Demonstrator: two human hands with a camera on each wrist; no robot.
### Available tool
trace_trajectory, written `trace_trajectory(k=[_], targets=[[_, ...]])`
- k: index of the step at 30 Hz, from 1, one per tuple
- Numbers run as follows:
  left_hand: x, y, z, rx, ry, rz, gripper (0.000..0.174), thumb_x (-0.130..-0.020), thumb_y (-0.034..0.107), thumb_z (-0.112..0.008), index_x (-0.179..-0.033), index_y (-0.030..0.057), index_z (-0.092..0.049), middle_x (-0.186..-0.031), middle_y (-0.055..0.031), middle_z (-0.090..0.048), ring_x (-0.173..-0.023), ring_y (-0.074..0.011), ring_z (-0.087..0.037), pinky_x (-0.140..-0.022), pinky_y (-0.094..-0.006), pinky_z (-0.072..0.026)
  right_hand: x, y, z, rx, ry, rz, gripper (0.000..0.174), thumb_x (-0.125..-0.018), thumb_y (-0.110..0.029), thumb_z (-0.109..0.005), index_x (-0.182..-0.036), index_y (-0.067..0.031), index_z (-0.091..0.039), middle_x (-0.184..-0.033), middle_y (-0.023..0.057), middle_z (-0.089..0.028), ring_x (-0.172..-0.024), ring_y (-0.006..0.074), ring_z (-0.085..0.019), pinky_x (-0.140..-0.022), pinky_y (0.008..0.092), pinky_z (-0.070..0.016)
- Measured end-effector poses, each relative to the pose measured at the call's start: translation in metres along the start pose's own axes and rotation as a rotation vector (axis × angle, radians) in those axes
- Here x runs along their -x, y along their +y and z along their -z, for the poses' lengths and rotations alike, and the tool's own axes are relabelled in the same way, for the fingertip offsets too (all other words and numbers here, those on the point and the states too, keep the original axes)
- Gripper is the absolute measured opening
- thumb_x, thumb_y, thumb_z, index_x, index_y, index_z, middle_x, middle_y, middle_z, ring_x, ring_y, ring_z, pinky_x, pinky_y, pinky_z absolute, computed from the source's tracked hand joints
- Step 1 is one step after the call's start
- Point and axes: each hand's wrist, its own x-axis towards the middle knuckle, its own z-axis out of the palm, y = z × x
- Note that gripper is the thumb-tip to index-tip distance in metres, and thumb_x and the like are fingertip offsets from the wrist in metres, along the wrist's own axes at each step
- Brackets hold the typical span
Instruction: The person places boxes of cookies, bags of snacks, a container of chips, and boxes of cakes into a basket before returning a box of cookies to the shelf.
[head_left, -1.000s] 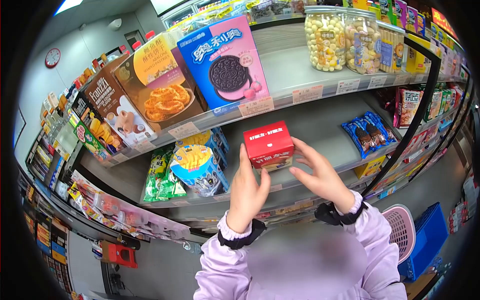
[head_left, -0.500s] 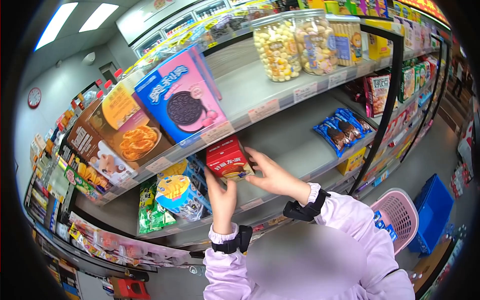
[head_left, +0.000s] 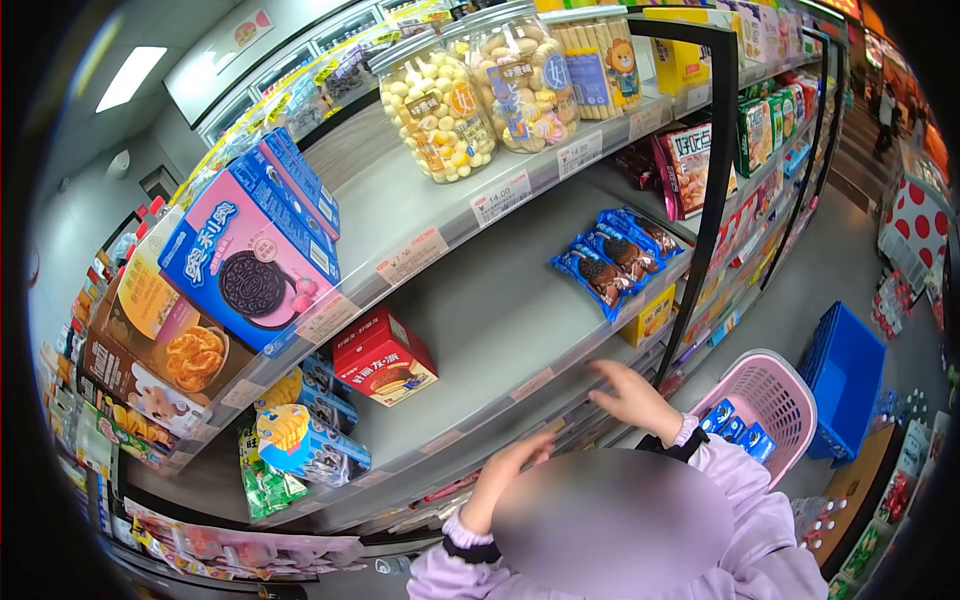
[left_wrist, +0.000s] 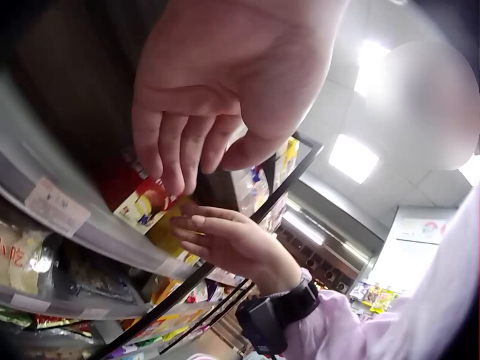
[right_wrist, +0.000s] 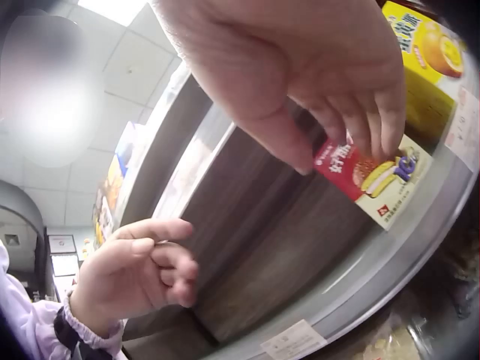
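Observation:
On the lower shelf (head_left: 480, 340) stands a red box (head_left: 383, 358) with a pie picture on its front, right of blue-and-yellow packs (head_left: 305, 440). Neither hand touches it. My left hand (head_left: 503, 478) is in front of the shelf's edge, fingers loosely bent, holding nothing. To its right, my empty right hand (head_left: 637, 402) has its fingers extended toward the shelf. The left wrist view shows my left palm (left_wrist: 225, 82) near the box (left_wrist: 142, 204); the right wrist view shows my right hand (right_wrist: 307, 67) partly overlapping the box (right_wrist: 367, 176) in the picture.
Above are an Oreo-type box (head_left: 250, 265) and snack jars (head_left: 435, 115). Blue cookie packs (head_left: 615, 258) lie right on the lower shelf, beside a black frame post (head_left: 708, 200). A pink basket (head_left: 790, 400) holding blue packs and a blue basket (head_left: 842, 375) stand right.
Both hands have let go of the red box, which now stands on the lower shelf, and have drawn back toward the body. The head view has shifted right along the shelves.

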Motion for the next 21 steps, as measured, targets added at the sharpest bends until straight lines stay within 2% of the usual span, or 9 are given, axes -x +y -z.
trace_trajectory(k=[3, 6, 7, 9, 12, 13, 15, 18, 21], targets=[[-0.039, -0.056, -0.037, 0.223, 0.113, 0.162, 0.038, -0.086, 0.010, -0.056, -0.121, -0.0034, -0.050, -0.108, -0.0145, -0.062, -0.099, -0.0206, -0.060, -0.082, -0.0296, -0.0485, -0.014, 0.043, -0.011, -0.023, 0.205, -0.080, 0.063, -0.076, -0.013, -0.064, -0.129, 0.0064, -0.036, -0.124, 0.0268, -0.048, -0.118, 0.0383, -0.045, -0.099, 0.0369, -0.0371], [-0.083, -0.102, -0.065, 0.182, 0.139, 0.336, 0.046, -0.082, 0.035, -0.057, -0.104, -0.0060, -0.056, -0.079, -0.0154, -0.061, -0.067, -0.0233, -0.058, -0.063, -0.0348, -0.0464, -0.034, 0.067, -0.020, -0.047, 0.260, -0.068, 0.072, -0.073, -0.010, -0.064, -0.133, 0.0069, -0.028, -0.129, 0.0294, -0.042, -0.123, 0.0404, -0.039, -0.102, 0.0374, -0.0335], [-0.100, -0.134, -0.082, 0.155, 0.156, 0.350, 0.042, -0.083, 0.032, -0.055, -0.101, -0.0061, -0.057, -0.083, -0.0168, -0.062, -0.074, -0.0241, -0.059, -0.070, -0.0366, -0.0470, -0.039, 0.069, -0.021, -0.103, 0.262, -0.051, 0.068, -0.072, -0.007, -0.062, -0.132, 0.0046, -0.032, -0.127, 0.0242, -0.046, -0.122, 0.0347, -0.043, -0.102, 0.0363, -0.0324], [-0.123, -0.125, -0.091, 0.091, 0.166, 0.342, 0.037, -0.083, 0.016, -0.055, -0.115, -0.0033, -0.054, -0.104, -0.0072, -0.060, -0.093, -0.0161, -0.053, -0.082, -0.0311, -0.0433, -0.050, 0.073, -0.024, -0.166, 0.252, -0.076, 0.062, -0.071, -0.004, -0.061, -0.128, 0.0049, -0.037, -0.125, 0.0241, -0.048, -0.121, 0.0356, -0.043, -0.102, 0.0366, -0.0326], [-0.143, -0.120, -0.103, 0.024, 0.248, 0.243, 0.029, -0.090, 0.023, -0.049, -0.108, 0.0023, -0.059, -0.112, -0.0171, -0.059, -0.105, -0.0282, -0.054, -0.091, -0.0388, -0.0416, -0.064, 0.091, -0.033, -0.038, 0.303, -0.002, 0.051, -0.073, -0.003, -0.061, -0.121, 0.0048, -0.044, -0.120, 0.0237, -0.051, -0.116, 0.0378, -0.047, -0.098, 0.0374, -0.0369], [-0.145, -0.124, -0.114, 0.296, 0.334, 0.218, 0.029, -0.091, 0.024, -0.048, -0.107, 0.0016, -0.059, -0.112, -0.0173, -0.059, -0.105, -0.0289, -0.053, -0.093, -0.0391, -0.0405, -0.068, 0.098, -0.036, 0.002, 0.319, 0.053, 0.049, -0.073, -0.002, -0.061, -0.119, 0.0046, -0.045, -0.120, 0.0237, -0.051, -0.114, 0.0374, -0.048, -0.096, 0.0376, -0.0386], [-0.150, -0.123, -0.121, 0.246, 0.372, 0.180, 0.031, -0.091, 0.025, -0.047, -0.106, 0.0009, -0.058, -0.113, -0.0177, -0.059, -0.105, -0.0295, -0.052, -0.093, -0.0395, -0.0400, -0.068, 0.091, -0.031, -0.064, 0.314, -0.055, 0.044, -0.074, -0.001, -0.061, -0.115, 0.0053, -0.048, -0.115, 0.0240, -0.054, -0.112, 0.0351, -0.051, -0.091, 0.0378, -0.0424], [-0.142, -0.089, -0.106, 0.168, 0.389, 0.221, 0.033, -0.089, 0.026, -0.048, -0.107, -0.0001, -0.057, -0.109, -0.0206, -0.059, -0.102, -0.0305, -0.054, -0.092, -0.0396, -0.0410, -0.066, 0.075, -0.018, -0.050, 0.246, 0.009, 0.046, -0.073, -0.002, -0.063, -0.116, 0.0055, -0.048, -0.116, 0.0237, -0.053, -0.111, 0.0367, -0.051, -0.094, 0.0390, -0.0398], [-0.124, -0.071, -0.082, 0.189, 0.190, 0.344, 0.038, -0.087, 0.023, -0.055, -0.116, 0.0001, -0.053, -0.111, -0.0137, -0.059, -0.104, -0.0226, -0.052, -0.090, -0.0345, -0.0416, -0.053, 0.055, -0.014, 0.030, 0.273, 0.109, 0.046, -0.074, -0.003, -0.062, -0.117, 0.0043, -0.047, -0.119, 0.0251, -0.048, -0.111, 0.0417, -0.046, -0.096, 0.0412, -0.0367]])
